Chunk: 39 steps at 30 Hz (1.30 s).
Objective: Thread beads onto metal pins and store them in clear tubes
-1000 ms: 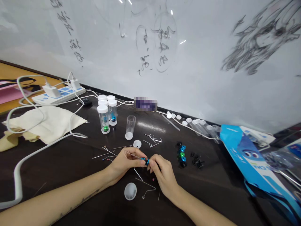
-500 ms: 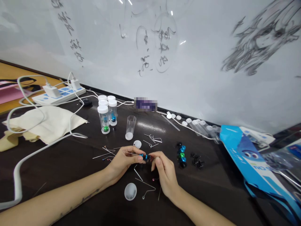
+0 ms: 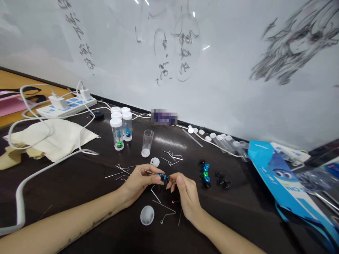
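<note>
My left hand (image 3: 139,181) pinches a small blue-and-black spool-like part (image 3: 162,176) between thumb and fingers, with a thin metal rod running back from it over the hand. At the part's black right end are the curled fingertips of my right hand (image 3: 186,194); the exact contact is hard to make out. Just below lies a bent metal wire (image 3: 156,194). Nearer me are a round translucent cap (image 3: 147,215) and a long bent wire with an eyelet end (image 3: 169,212). A pink-tipped piece (image 3: 173,201) lies beside my right hand.
Lidded clear tubes (image 3: 117,134) with coloured parts stand back left; an uncapped tube (image 3: 147,143) is nearer the middle. Bent metal pins (image 3: 172,156), blue and green parts (image 3: 205,174) and black parts (image 3: 222,180) lie right. A white cable (image 3: 19,197) crosses the left side.
My right fingertips have shifted very slightly at the part's black end. The left hand keeps its hold, and the things on the table stay where they were.
</note>
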Each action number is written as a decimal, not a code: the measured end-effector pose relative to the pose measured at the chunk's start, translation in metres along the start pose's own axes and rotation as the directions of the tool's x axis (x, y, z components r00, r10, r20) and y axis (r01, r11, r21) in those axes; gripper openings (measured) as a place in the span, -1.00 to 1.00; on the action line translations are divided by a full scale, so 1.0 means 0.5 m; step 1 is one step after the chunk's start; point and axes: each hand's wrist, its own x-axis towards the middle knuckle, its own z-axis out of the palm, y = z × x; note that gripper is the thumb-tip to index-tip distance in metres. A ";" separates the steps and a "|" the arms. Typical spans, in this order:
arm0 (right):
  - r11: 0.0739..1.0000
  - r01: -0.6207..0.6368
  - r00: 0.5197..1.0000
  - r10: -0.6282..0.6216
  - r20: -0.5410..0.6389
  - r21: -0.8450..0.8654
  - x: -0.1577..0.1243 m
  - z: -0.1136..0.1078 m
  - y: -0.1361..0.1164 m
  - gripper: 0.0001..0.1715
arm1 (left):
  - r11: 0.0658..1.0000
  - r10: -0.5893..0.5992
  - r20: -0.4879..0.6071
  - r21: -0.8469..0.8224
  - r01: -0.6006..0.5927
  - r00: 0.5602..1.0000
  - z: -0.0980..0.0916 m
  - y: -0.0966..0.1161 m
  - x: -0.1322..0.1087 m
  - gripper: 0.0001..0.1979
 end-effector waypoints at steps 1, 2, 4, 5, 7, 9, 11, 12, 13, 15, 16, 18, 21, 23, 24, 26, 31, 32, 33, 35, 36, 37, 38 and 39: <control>1.000 -0.008 1.000 0.008 -0.005 0.008 0.000 0.000 0.000 -0.52 | 1.000 0.000 0.000 0.001 0.000 1.000 0.000 0.000 0.000 -0.81; 1.000 -0.013 1.000 0.014 -0.015 0.018 0.001 0.001 0.000 -0.53 | 1.000 0.003 0.002 0.003 -0.003 1.000 -0.001 0.000 0.000 -0.81; 0.999 -0.011 0.999 0.012 -0.035 0.033 0.001 0.001 -0.001 -0.56 | 1.000 0.010 0.006 0.009 -0.010 1.000 -0.003 -0.001 0.000 -0.81; 0.999 -0.006 0.999 0.007 -0.035 0.035 0.002 0.001 0.000 -0.56 | 1.000 0.012 0.008 0.013 -0.012 1.000 -0.003 -0.002 0.001 -0.81; 0.999 0.005 1.000 -0.005 -0.018 0.031 0.002 0.001 0.000 -0.55 | 1.000 0.009 0.005 0.018 -0.010 1.000 -0.004 -0.003 0.001 -0.81; 1.000 0.005 1.000 -0.004 -0.007 0.026 0.001 0.001 0.001 -0.52 | 1.000 0.008 -0.002 0.021 -0.008 1.000 -0.003 -0.004 0.002 -0.81; 0.999 -0.005 1.000 0.005 -0.021 0.035 0.001 0.000 0.001 -0.53 | 1.000 0.011 0.002 0.018 -0.011 1.000 -0.002 -0.002 0.002 -0.81; 0.999 -0.006 1.000 0.007 -0.030 0.039 0.001 0.001 0.001 -0.54 | 1.000 0.012 0.005 0.014 -0.012 1.000 -0.001 -0.002 0.002 -0.81; 0.999 -0.003 0.999 0.004 -0.034 0.038 0.001 0.001 0.001 -0.55 | 1.000 0.012 0.008 0.012 -0.012 1.000 -0.001 -0.001 0.002 -0.81; 1.000 0.005 1.000 -0.004 -0.023 0.031 0.001 0.001 0.001 -0.54 | 1.000 0.005 0.006 0.012 -0.005 1.000 -0.001 -0.001 0.002 -0.81; 1.000 0.007 1.000 -0.007 -0.015 0.023 0.001 0.001 0.001 -0.52 | 1.000 0.001 0.002 0.015 -0.001 1.000 -0.001 -0.001 0.002 -0.81; 1.000 0.001 1.000 -0.001 -0.007 0.003 0.001 0.001 0.003 -0.48 | 1.000 -0.002 -0.002 0.024 0.002 1.000 -0.002 -0.003 0.001 -0.81; 0.999 -0.014 1.000 0.015 0.021 -0.046 0.002 0.000 0.004 -0.45 | 0.999 0.007 0.017 0.046 -0.008 1.000 -0.004 -0.007 0.001 -0.81; 0.995 -0.018 0.998 0.024 0.062 -0.094 0.004 0.000 0.003 -0.48 | 0.998 0.011 0.040 0.069 -0.013 0.999 -0.004 -0.008 0.001 -0.82; 0.993 -0.019 0.997 0.028 0.077 -0.114 0.005 0.000 0.002 -0.53 | 0.997 0.010 0.047 0.077 -0.013 0.999 -0.003 -0.008 0.001 -0.82; 0.992 -0.012 0.997 0.022 0.073 -0.126 0.006 0.002 -0.001 -0.68 | 0.997 0.010 0.046 0.078 -0.014 0.999 -0.002 -0.006 0.001 -0.82; 0.995 0.053 0.999 -0.052 0.014 -0.079 0.006 0.005 -0.002 -0.93 | 0.998 0.020 0.038 0.060 -0.022 0.999 -0.001 -0.002 0.001 -0.85; 0.995 0.047 0.999 -0.045 0.021 -0.087 0.006 0.004 -0.002 -0.94 | 0.998 0.019 0.041 0.061 -0.022 0.999 -0.001 -0.002 0.000 -0.85; 0.994 0.035 0.999 -0.031 0.036 -0.099 0.006 0.003 -0.001 -0.91 | 0.998 0.017 0.048 0.064 -0.020 0.999 -0.001 -0.002 -0.001 -0.85; 0.992 0.015 0.997 -0.006 0.074 -0.127 0.006 0.000 -0.002 -0.75 | 0.997 0.015 0.067 0.075 -0.020 0.998 -0.001 -0.003 -0.002 -0.85; 0.990 0.014 0.996 -0.002 0.089 -0.140 0.006 -0.001 -0.003 -0.69 | 0.997 0.012 0.073 0.080 -0.018 0.997 -0.002 -0.004 -0.003 -0.84; 0.989 0.018 0.995 -0.004 0.095 -0.146 0.006 -0.001 -0.004 -0.66 | 0.996 0.011 0.077 0.082 -0.017 0.997 -0.002 -0.005 -0.003 -0.84; 0.989 0.025 0.996 -0.011 0.094 -0.145 0.006 -0.001 -0.005 -0.67 | 0.997 0.012 0.075 0.082 -0.018 0.997 -0.003 -0.005 -0.003 -0.84; 0.990 0.031 0.996 -0.020 0.083 -0.136 0.006 0.000 -0.005 -0.73 | 0.997 0.013 0.069 0.077 -0.018 0.998 -0.003 -0.005 -0.002 -0.84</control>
